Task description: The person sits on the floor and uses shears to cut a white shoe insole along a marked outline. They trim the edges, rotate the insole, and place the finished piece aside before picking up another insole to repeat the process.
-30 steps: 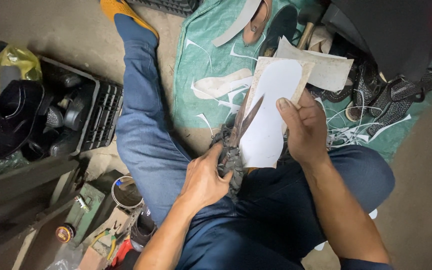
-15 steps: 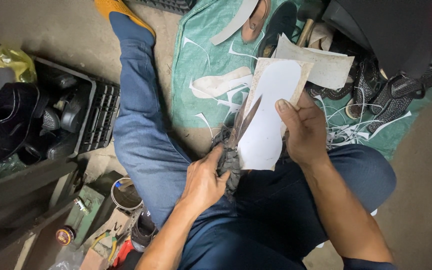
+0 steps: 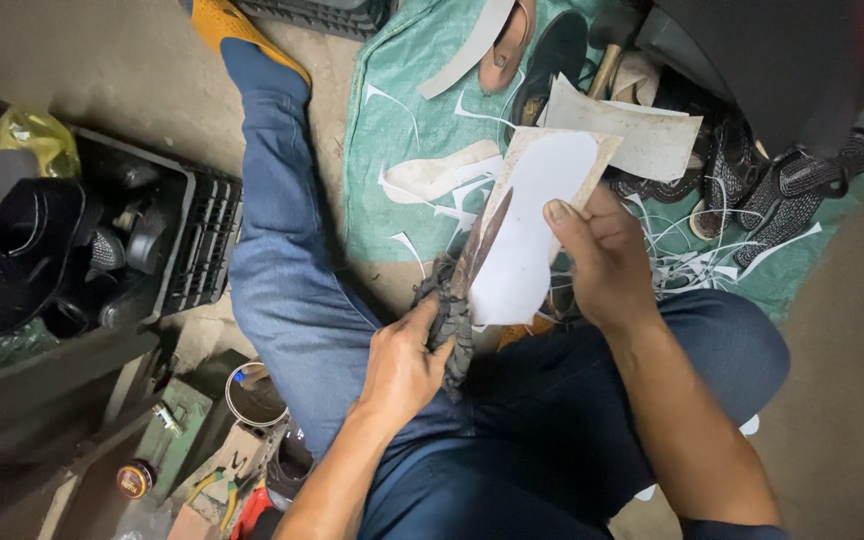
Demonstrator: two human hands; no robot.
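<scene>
Nearby, trimmings [image 3: 687,262] litter the green mat [image 3: 407,130] (sandals [image 3: 787,195] too).

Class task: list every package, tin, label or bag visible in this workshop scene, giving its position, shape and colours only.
Yellow plastic bag: far left, crumpled, translucent yellow.
Small round tin: bottom left, dark lid, red-orange rim.
Open round can: beside the left knee, pale rim, dark inside.
No screens or signs.

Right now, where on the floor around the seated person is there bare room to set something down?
Bare grey concrete floor lies left of the blue-jeaned leg, above the black plastic crate. The teal cloth mat is free only near its left edge; its right side is crowded with black sandals and white offcuts.
</scene>
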